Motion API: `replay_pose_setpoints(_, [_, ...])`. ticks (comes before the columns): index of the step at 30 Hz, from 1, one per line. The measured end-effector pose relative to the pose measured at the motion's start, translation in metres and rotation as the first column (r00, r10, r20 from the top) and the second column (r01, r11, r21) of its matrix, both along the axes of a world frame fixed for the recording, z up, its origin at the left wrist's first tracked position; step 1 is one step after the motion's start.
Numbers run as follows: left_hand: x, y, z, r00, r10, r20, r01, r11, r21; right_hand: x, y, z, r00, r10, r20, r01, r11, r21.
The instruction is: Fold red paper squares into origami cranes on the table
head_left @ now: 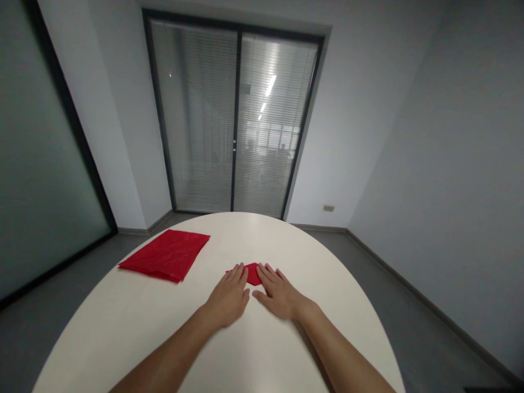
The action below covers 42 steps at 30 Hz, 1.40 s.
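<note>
A small folded piece of red paper (253, 274) lies flat on the white round table, between my two hands. My left hand (230, 295) rests palm down with its fingers stretched over the paper's left part, where a red tip pokes out past the fingers. From the other side, my right hand (282, 292) lays its outstretched fingertips on the paper's right edge. Both thumbs point inward, a little apart from each other, just below the paper. The fingers hide both ends of the folded piece.
A stack of larger red sheets (167, 254) lies at the table's left edge, its corners slightly uneven. The white round table (262, 234) reaches toward a glazed partition with blinds (196, 125). Walls stand on both sides, and a socket (328, 208) sits low at the back.
</note>
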<state>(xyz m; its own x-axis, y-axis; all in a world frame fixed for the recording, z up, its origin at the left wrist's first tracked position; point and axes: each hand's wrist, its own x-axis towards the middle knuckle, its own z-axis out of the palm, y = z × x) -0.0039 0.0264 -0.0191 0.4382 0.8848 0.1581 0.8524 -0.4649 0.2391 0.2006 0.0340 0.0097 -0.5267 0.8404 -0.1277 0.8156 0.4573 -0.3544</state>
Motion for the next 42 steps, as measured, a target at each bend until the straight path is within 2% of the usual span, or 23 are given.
replay_pose_setpoints(3, [0.0,0.0,0.003,1.0,-0.004,-0.002,0.004,1.0,-0.005,0.008,0.002,0.001,0.993,-0.118,0.028,0.118,0.993,-0.013])
replay_pose_setpoints(6, [0.0,-0.001,0.003,1.0,0.002,-0.015,-0.002,1.0,0.014,0.013,0.001,0.003,0.982,-0.185,0.047,0.182,0.981,0.065])
replay_pose_setpoints(9, [0.001,-0.002,0.001,1.0,0.007,-0.016,-0.006,0.999,0.053,0.007,0.0,0.004,0.996,-0.084,-0.01,0.084,0.984,0.158])
replay_pose_setpoints(11, [0.001,-0.002,0.0,1.0,0.008,-0.009,-0.007,0.997,0.071,-0.001,-0.001,0.003,0.998,0.03,-0.047,-0.023,0.989,0.145])
replay_pose_setpoints(13, [0.002,-0.002,0.001,1.0,0.009,-0.006,-0.009,0.997,0.078,-0.006,-0.001,0.002,0.995,0.083,-0.058,-0.077,0.992,0.096])
replay_pose_setpoints(18, [0.003,-0.004,0.008,1.0,-0.004,-0.013,0.005,0.995,0.097,0.001,0.003,0.001,0.999,-0.032,-0.018,0.032,0.999,0.019])
replay_pose_setpoints(21, [0.003,-0.005,0.01,1.0,-0.028,-0.009,0.029,0.989,0.145,0.006,0.004,0.002,0.996,-0.088,0.004,0.088,0.994,0.064])
replay_pose_setpoints(24, [0.002,-0.004,0.008,0.997,-0.076,-0.025,0.078,0.986,0.145,0.0,0.003,0.001,0.999,-0.024,-0.035,0.029,0.989,0.143])
replay_pose_setpoints(28, [0.0,-0.002,0.004,0.99,-0.138,-0.005,0.138,0.985,0.105,-0.01,0.001,-0.001,0.992,0.095,-0.078,-0.087,0.992,0.097])
replay_pose_setpoints(37, [0.003,0.004,-0.007,0.995,-0.1,0.001,0.098,0.974,0.202,0.016,0.015,-0.003,0.999,-0.041,-0.028,0.042,0.999,0.029])
replay_pose_setpoints(39, [0.003,0.003,-0.006,0.994,-0.108,-0.02,0.11,0.972,0.209,0.02,0.017,-0.005,0.997,-0.07,-0.018,0.071,0.996,0.06])
replay_pose_setpoints(42, [0.003,0.0,-0.003,0.994,-0.104,-0.034,0.109,0.969,0.221,0.017,0.016,-0.004,0.998,-0.041,-0.04,0.048,0.98,0.193])
